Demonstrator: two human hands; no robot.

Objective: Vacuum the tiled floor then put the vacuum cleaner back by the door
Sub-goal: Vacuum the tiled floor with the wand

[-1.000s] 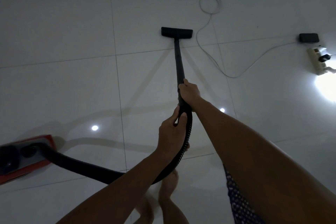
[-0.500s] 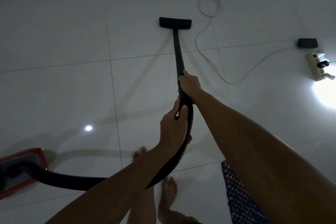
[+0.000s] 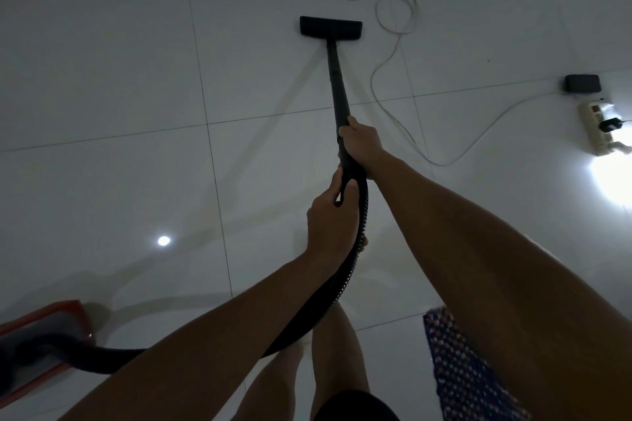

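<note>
A black vacuum wand [image 3: 337,85] runs from my hands out to its flat floor head [image 3: 330,27], which rests on the white tiled floor [image 3: 113,96] near the far wall. My right hand [image 3: 362,145] grips the wand's upper end. Just below it, my left hand [image 3: 330,219] holds the handle where the ribbed black hose [image 3: 345,287] begins. The hose curves back under my left arm to the red vacuum body [image 3: 44,328] at the lower left edge.
A thin white cable [image 3: 393,31] loops on the floor right of the floor head and runs to a white power strip [image 3: 598,128]. A dark small box [image 3: 582,83] lies beside it. A patterned mat [image 3: 458,369] lies at lower right. My bare legs are below.
The floor head has slid farther away toward the wall, both hands pushing the wand forward. I have stepped forward, and the red vacuum body sits lower left in view.
</note>
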